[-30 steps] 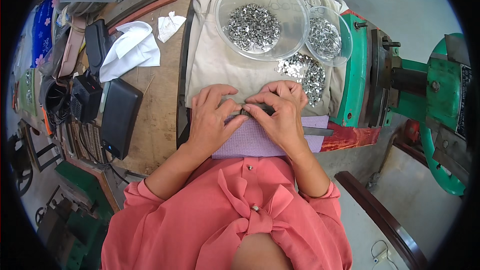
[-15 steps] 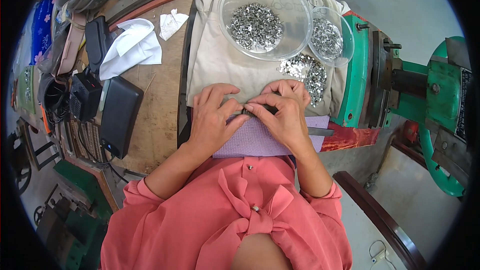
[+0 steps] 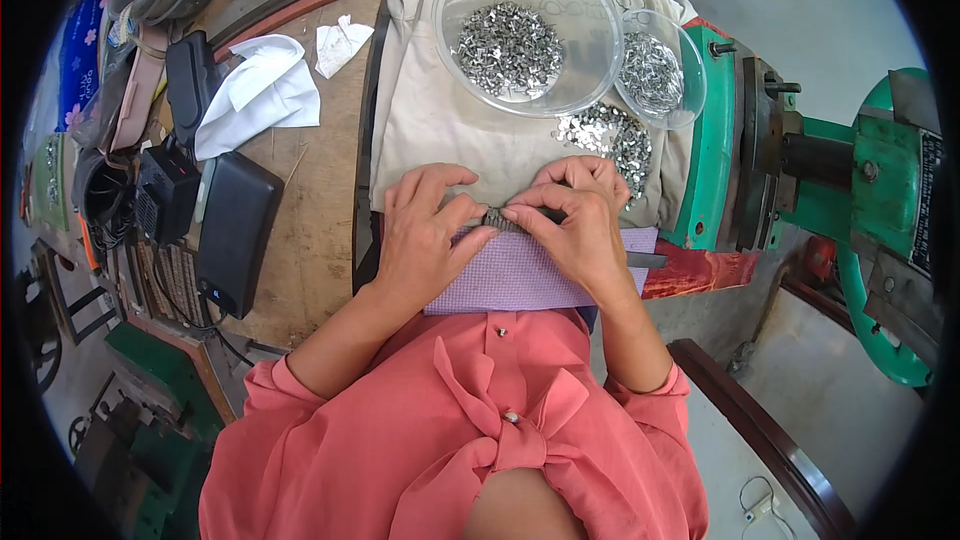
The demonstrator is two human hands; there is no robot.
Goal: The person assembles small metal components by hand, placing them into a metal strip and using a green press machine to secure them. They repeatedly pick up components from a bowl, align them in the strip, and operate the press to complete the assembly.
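Observation:
My left hand (image 3: 425, 235) and my right hand (image 3: 580, 225) meet over a lilac checked cloth (image 3: 510, 280) at the bench edge. Both pinch a short row of small grey metal pieces (image 3: 497, 219) held between the fingertips; a thin dark rod (image 3: 645, 260) sticks out to the right from under my right hand. Just beyond my right hand lies a loose heap of small shiny metal parts (image 3: 610, 135) on a beige cloth (image 3: 440, 130). A large clear bowl (image 3: 530, 30) and a smaller clear bowl (image 3: 660, 80), both holding the same metal parts, stand behind it.
A green press machine (image 3: 850, 210) stands at the right. On the wooden bench (image 3: 310, 230) to the left lie a black box (image 3: 235, 230), another black device (image 3: 165, 190), white rags (image 3: 260, 95) and straps. A dark wooden chair arm (image 3: 760, 430) is at lower right.
Both hands stay together on the row of metal pieces; only the fingers shift slightly. Nothing else has moved.

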